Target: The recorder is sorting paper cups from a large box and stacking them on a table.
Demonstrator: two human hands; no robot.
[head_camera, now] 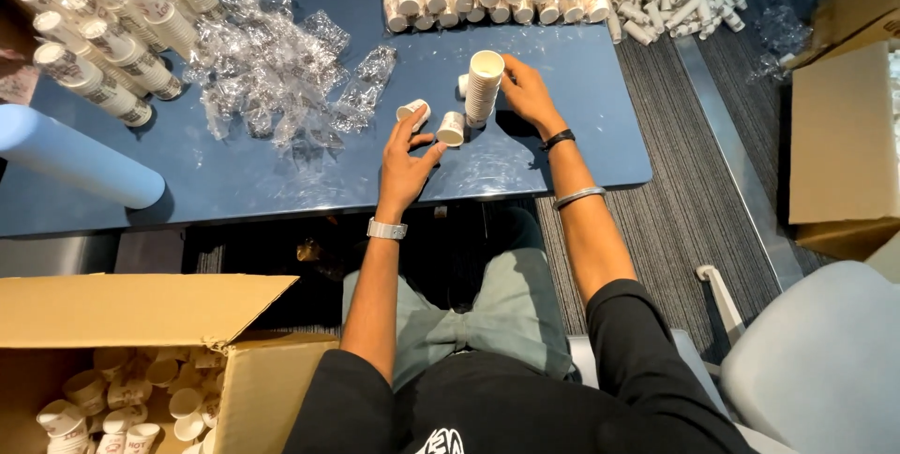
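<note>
Your hands at paper cups, near edge of the blue table (281, 182).

Your right hand (525, 93) grips the upright stack of cups (484, 87), fingers curled on its side, right of table centre. Your left hand (405, 162) is spread, fingertips touching a tipped single cup (413, 113); another loose cup (451, 128) lies just beside the stack. Crumpled plastic wrappers (272, 65) sit further left.

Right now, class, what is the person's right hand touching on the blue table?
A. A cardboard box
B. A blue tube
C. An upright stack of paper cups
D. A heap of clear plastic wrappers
C: the right hand rests against the upright stack of paper cups.
</note>
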